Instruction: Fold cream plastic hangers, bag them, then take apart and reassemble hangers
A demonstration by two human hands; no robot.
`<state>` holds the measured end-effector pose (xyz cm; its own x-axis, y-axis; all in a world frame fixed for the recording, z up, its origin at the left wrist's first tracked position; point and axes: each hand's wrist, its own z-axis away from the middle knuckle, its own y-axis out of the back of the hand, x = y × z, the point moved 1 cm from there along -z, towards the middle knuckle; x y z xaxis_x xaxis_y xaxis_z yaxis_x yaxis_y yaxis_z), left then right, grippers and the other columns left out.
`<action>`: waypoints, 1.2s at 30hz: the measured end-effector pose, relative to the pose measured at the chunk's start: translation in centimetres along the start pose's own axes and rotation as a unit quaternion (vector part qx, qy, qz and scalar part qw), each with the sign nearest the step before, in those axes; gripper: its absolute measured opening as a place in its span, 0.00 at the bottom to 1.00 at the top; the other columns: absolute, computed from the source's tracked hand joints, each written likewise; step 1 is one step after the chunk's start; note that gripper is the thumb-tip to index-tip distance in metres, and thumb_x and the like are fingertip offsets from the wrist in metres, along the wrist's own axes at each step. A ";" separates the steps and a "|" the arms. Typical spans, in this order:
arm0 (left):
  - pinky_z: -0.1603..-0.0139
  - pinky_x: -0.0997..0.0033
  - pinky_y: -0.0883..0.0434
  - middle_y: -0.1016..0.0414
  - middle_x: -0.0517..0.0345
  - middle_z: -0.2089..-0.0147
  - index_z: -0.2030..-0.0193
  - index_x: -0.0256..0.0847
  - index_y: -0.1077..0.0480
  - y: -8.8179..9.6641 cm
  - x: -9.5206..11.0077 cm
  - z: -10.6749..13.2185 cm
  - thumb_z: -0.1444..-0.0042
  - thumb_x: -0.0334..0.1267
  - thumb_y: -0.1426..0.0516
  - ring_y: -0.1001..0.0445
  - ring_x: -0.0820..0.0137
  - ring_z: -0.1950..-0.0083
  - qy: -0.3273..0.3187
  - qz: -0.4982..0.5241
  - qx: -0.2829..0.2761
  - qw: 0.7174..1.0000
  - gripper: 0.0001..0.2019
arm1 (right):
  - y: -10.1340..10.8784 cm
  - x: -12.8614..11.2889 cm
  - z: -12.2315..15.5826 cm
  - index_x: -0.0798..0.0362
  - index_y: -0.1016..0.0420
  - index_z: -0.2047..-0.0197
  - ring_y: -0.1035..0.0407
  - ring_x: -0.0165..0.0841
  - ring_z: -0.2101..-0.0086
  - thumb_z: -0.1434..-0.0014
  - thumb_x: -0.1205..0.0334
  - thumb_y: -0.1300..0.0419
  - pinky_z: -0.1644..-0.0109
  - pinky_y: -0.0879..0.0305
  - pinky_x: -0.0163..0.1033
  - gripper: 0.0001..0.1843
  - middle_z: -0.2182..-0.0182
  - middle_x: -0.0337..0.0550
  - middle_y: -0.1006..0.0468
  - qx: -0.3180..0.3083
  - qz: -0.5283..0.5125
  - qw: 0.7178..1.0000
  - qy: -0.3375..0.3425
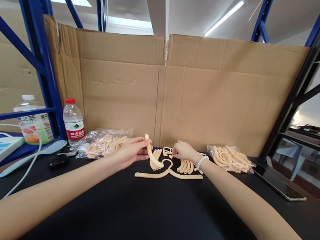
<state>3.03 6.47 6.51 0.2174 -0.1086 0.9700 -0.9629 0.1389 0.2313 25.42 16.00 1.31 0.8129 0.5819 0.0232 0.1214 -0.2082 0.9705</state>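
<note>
My left hand is closed round a curved, peach-coloured plastic piece whose upper end sticks up past my fingers. My right hand, with a beaded bracelet at the wrist, pinches at small peach parts lying on the black table. Between and just in front of both hands lie several loose curved peach strips and a row of short curved ones.
A clear bag of peach parts lies left of my hands, another pile to the right. A cardboard wall backs the table. Two bottles, a brush and a cable sit left; a phone lies right.
</note>
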 end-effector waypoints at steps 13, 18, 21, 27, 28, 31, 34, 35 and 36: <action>0.58 0.75 0.25 0.20 0.53 0.66 0.64 0.38 0.35 -3.2 -6.1 5.3 0.41 0.30 0.43 0.19 0.67 0.59 0.177 0.312 -0.067 0.931 0.04 | 3.9 2.2 2.1 0.59 0.27 0.56 0.28 0.31 0.72 0.40 0.65 0.51 0.66 0.34 0.35 0.14 0.73 0.44 0.23 0.221 -0.142 0.961 -0.083; 0.47 0.74 0.28 0.20 0.50 0.56 0.61 0.35 0.29 -3.7 -7.1 5.5 0.48 0.27 0.37 0.23 0.66 0.48 0.102 0.313 -0.141 0.934 0.09 | 4.8 -1.3 6.0 0.57 0.29 0.62 0.24 0.34 0.71 0.45 0.60 0.43 0.69 0.29 0.36 0.10 0.70 0.49 0.21 0.224 -0.547 0.793 -0.145; 0.48 0.69 0.26 0.20 0.48 0.53 0.59 0.36 0.29 -3.7 -7.1 6.0 0.45 0.36 0.36 0.24 0.62 0.47 0.068 0.277 -0.148 0.947 0.09 | 4.5 -4.5 8.9 0.58 0.25 0.62 0.24 0.37 0.67 0.47 0.59 0.43 0.72 0.29 0.35 0.13 0.64 0.52 0.20 0.128 -0.674 0.710 -0.160; 0.55 0.62 0.24 0.22 0.47 0.49 0.58 0.40 0.35 -4.2 -6.9 6.9 0.44 0.51 0.39 0.20 0.58 0.54 0.035 0.226 -0.136 0.964 0.17 | 2.7 -8.3 13.0 0.57 0.24 0.65 0.29 0.28 0.75 0.46 0.53 0.35 0.78 0.37 0.29 0.14 0.65 0.48 0.21 0.042 -0.707 0.676 -0.202; 0.55 0.62 0.24 0.22 0.47 0.50 0.58 0.40 0.35 -4.3 -6.8 7.0 0.44 0.51 0.40 0.20 0.59 0.55 0.036 0.225 -0.130 0.965 0.17 | 2.4 -8.5 13.4 0.57 0.24 0.65 0.29 0.27 0.75 0.48 0.54 0.33 0.78 0.37 0.29 0.14 0.65 0.48 0.21 0.029 -0.706 0.676 -0.208; 0.54 0.64 0.24 0.21 0.48 0.53 0.59 0.39 0.36 -4.5 -6.6 7.0 0.40 0.50 0.43 0.19 0.62 0.57 0.037 0.217 -0.115 0.969 0.15 | 1.9 -8.8 13.8 0.56 0.26 0.63 0.28 0.27 0.74 0.50 0.58 0.31 0.74 0.34 0.30 0.14 0.65 0.45 0.22 0.047 -0.710 0.671 -0.208; 0.61 0.69 0.24 0.20 0.49 0.57 0.60 0.39 0.38 -4.5 -6.4 7.0 0.37 0.48 0.46 0.19 0.65 0.63 0.037 0.213 -0.127 0.968 0.13 | 1.5 -8.8 14.0 0.53 0.31 0.61 0.27 0.26 0.72 0.50 0.61 0.30 0.68 0.32 0.31 0.16 0.65 0.40 0.24 0.059 -0.739 0.644 -0.191; 0.64 0.71 0.24 0.20 0.49 0.58 0.60 0.39 0.38 -4.5 -6.4 7.1 0.36 0.48 0.46 0.19 0.67 0.65 0.034 0.215 -0.132 0.967 0.13 | 1.4 -8.8 14.0 0.53 0.33 0.61 0.27 0.26 0.71 0.50 0.62 0.30 0.67 0.32 0.31 0.17 0.65 0.39 0.24 0.055 -0.750 0.632 -0.186; 0.67 0.73 0.25 0.20 0.49 0.59 0.60 0.38 0.38 -4.5 -6.4 7.1 0.36 0.48 0.47 0.20 0.68 0.67 0.030 0.216 -0.136 0.966 0.13 | 1.2 -8.9 14.2 0.52 0.35 0.62 0.27 0.26 0.70 0.50 0.63 0.30 0.66 0.33 0.31 0.18 0.66 0.38 0.24 0.052 -0.760 0.621 -0.184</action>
<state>4.87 -0.44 -1.27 -0.1797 0.0731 0.9810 -0.8900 0.4128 -0.1938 26.40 -0.56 -1.08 -0.2125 -0.0459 -0.9761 0.9290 0.3003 -0.2163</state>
